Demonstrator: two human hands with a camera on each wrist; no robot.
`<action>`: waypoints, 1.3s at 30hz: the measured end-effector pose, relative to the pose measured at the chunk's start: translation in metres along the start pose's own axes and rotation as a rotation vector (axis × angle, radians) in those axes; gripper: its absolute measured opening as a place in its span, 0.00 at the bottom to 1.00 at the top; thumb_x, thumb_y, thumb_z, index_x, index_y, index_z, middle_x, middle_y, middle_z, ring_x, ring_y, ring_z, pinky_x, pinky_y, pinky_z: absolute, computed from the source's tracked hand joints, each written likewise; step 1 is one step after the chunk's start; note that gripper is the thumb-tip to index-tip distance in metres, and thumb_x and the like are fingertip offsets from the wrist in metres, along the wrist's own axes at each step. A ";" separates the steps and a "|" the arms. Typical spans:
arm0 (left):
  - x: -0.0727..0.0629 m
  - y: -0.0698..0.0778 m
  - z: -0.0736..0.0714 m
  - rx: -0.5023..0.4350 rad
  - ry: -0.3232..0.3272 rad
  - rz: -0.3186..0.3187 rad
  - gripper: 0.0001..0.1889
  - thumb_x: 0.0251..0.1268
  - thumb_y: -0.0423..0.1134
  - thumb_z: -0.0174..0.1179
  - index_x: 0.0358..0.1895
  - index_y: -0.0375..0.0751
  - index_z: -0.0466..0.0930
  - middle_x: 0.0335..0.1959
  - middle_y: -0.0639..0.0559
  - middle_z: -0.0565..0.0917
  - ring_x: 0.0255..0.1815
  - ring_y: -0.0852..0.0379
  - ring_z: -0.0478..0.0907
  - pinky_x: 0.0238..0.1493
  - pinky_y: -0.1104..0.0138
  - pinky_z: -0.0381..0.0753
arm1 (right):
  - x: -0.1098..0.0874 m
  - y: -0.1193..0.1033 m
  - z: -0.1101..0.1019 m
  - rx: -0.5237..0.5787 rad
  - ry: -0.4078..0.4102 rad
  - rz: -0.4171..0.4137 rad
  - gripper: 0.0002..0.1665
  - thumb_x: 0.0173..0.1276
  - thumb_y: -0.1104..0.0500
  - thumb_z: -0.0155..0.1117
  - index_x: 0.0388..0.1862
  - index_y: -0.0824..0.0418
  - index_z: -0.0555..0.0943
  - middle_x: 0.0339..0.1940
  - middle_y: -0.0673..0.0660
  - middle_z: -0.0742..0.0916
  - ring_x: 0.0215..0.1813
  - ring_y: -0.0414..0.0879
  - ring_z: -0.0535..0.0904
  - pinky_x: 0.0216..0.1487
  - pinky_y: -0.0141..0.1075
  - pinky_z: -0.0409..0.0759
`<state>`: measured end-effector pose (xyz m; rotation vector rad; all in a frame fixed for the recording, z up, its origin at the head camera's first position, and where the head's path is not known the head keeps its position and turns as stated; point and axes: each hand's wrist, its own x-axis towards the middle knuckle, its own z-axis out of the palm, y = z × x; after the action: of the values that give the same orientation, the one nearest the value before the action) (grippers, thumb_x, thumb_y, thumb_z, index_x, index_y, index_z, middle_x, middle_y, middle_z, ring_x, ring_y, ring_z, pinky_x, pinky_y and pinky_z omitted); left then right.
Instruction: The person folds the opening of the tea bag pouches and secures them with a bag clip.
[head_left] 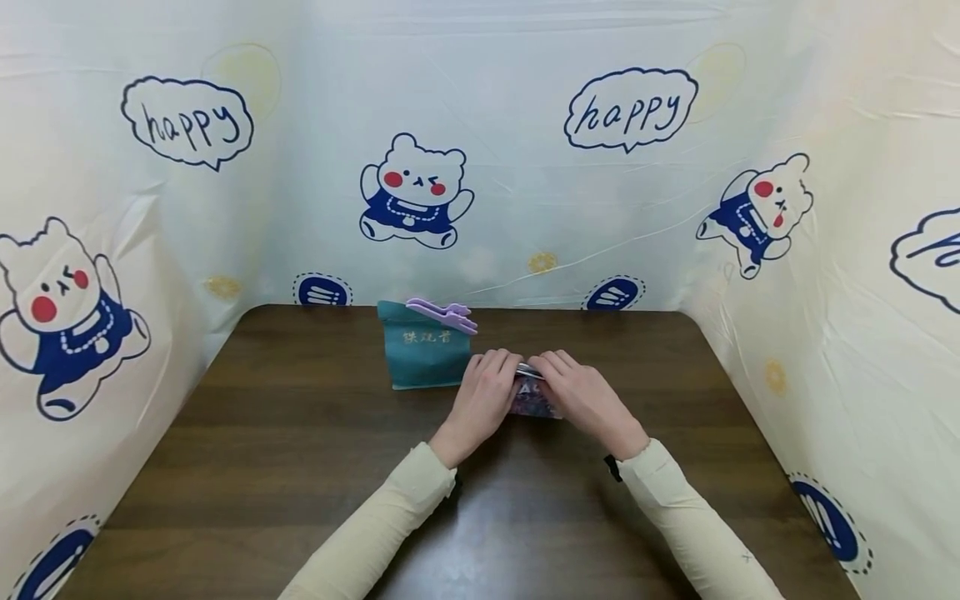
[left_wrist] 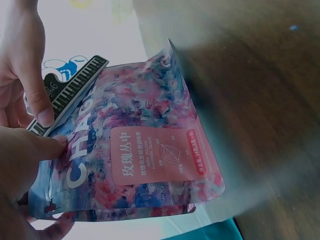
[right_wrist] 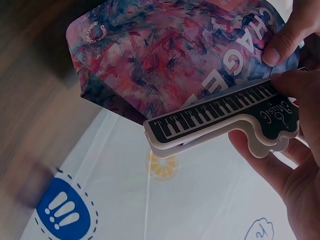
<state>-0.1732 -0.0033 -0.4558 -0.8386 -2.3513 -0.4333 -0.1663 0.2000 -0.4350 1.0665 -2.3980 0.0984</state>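
Note:
A pink-and-blue tea pouch with CHAG lettering is held over the table between both hands. My left hand pinches one top corner between thumb and fingers, as the left wrist view shows up close. A black-and-white clip with a piano-key pattern and the word Music lies along the pouch's top edge. My right hand grips this clip by its handle, thumb on the near face and fingers behind. The right thumb and left thumb are close together at the pouch's top.
Left of the hands, a teal pouch stands upright on the brown wooden table. A purple clip sits across its top. White cloth printed with bears surrounds the table at the back and sides.

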 end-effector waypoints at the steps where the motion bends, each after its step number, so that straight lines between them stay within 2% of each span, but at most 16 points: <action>1: 0.001 0.000 0.001 0.003 -0.006 0.000 0.16 0.65 0.39 0.70 0.51 0.38 0.80 0.44 0.47 0.83 0.45 0.51 0.80 0.49 0.57 0.79 | 0.000 0.001 0.000 0.005 0.003 0.001 0.24 0.67 0.63 0.72 0.60 0.61 0.74 0.50 0.56 0.82 0.49 0.48 0.80 0.42 0.38 0.86; 9: 0.015 0.000 0.008 0.031 -0.026 0.006 0.16 0.67 0.41 0.69 0.52 0.39 0.79 0.46 0.47 0.84 0.46 0.51 0.80 0.49 0.59 0.79 | 0.000 0.015 -0.001 0.043 0.024 0.020 0.23 0.68 0.64 0.71 0.59 0.62 0.75 0.50 0.57 0.83 0.51 0.49 0.81 0.43 0.41 0.86; 24: 0.058 -0.013 0.021 0.029 -0.034 -0.034 0.16 0.68 0.41 0.68 0.53 0.40 0.80 0.47 0.46 0.84 0.48 0.50 0.80 0.47 0.58 0.80 | 0.020 0.059 -0.002 0.065 0.015 0.021 0.21 0.70 0.64 0.68 0.60 0.62 0.75 0.52 0.58 0.82 0.51 0.49 0.81 0.44 0.43 0.85; 34: 0.062 -0.024 0.036 0.019 -0.135 -0.114 0.14 0.70 0.42 0.66 0.53 0.40 0.78 0.48 0.46 0.84 0.47 0.49 0.81 0.47 0.57 0.80 | 0.027 0.078 0.019 0.178 -0.028 0.003 0.21 0.71 0.66 0.66 0.61 0.60 0.75 0.53 0.55 0.82 0.48 0.48 0.82 0.50 0.43 0.84; 39: 0.061 -0.028 0.043 -0.002 -0.137 -0.136 0.12 0.71 0.41 0.65 0.51 0.41 0.79 0.47 0.46 0.85 0.47 0.49 0.81 0.46 0.58 0.80 | 0.027 0.080 0.026 0.206 -0.052 0.025 0.21 0.72 0.65 0.65 0.62 0.59 0.75 0.53 0.55 0.82 0.48 0.48 0.82 0.51 0.44 0.84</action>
<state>-0.2474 0.0244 -0.4529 -0.7329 -2.5450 -0.4461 -0.2491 0.2298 -0.4342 1.1430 -2.4897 0.3365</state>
